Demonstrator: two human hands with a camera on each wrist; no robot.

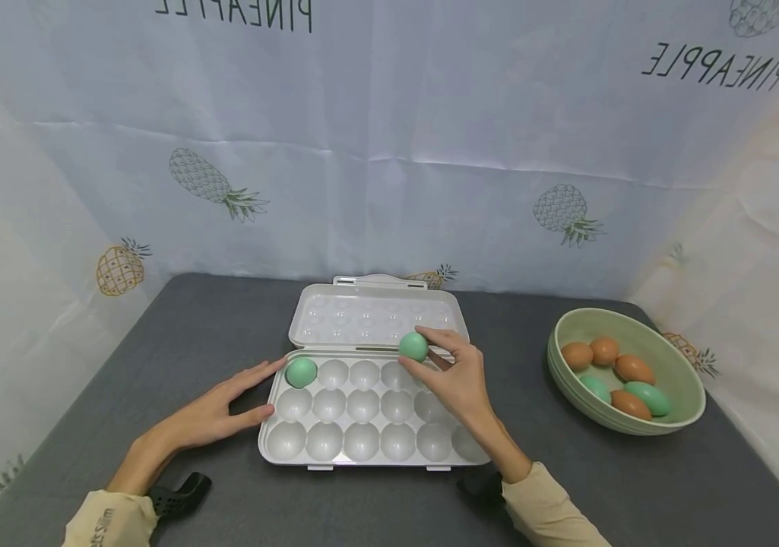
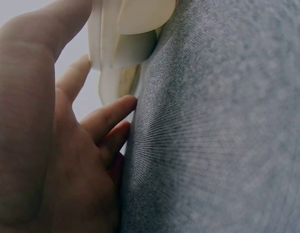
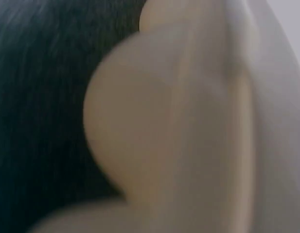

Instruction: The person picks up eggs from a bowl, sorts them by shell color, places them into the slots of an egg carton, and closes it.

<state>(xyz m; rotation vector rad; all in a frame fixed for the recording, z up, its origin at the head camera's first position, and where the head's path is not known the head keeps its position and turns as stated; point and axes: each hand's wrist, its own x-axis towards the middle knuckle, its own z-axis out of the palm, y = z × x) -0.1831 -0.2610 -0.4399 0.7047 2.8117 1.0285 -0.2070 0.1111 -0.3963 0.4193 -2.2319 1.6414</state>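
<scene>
My right hand [image 1: 460, 380] pinches a green egg [image 1: 413, 346] between thumb and fingertips, over the back row of a white egg carton [image 1: 363, 406]. The carton lies with its lid [image 1: 375, 315] folded back behind it. Another green egg [image 1: 302, 372] sits in the back-left cup. Along the carton's left edge rests my left hand [image 1: 207, 414], thumb and fingers fairly straight. The left wrist view has the fingers of that hand [image 2: 67, 150] beside the carton's rounded cups [image 2: 145, 17]. Only blurred cup undersides [image 3: 132, 111] fill the right wrist view; the right hand is out of it.
To the right stands a pale green bowl [image 1: 570, 391], apparently stacked on another, holding several brown eggs [image 1: 634, 369] and two green eggs [image 1: 647, 398]. The table [image 1: 259, 505] is dark grey. A pineapple-print cloth [image 1: 389, 220] hangs behind it and at the sides.
</scene>
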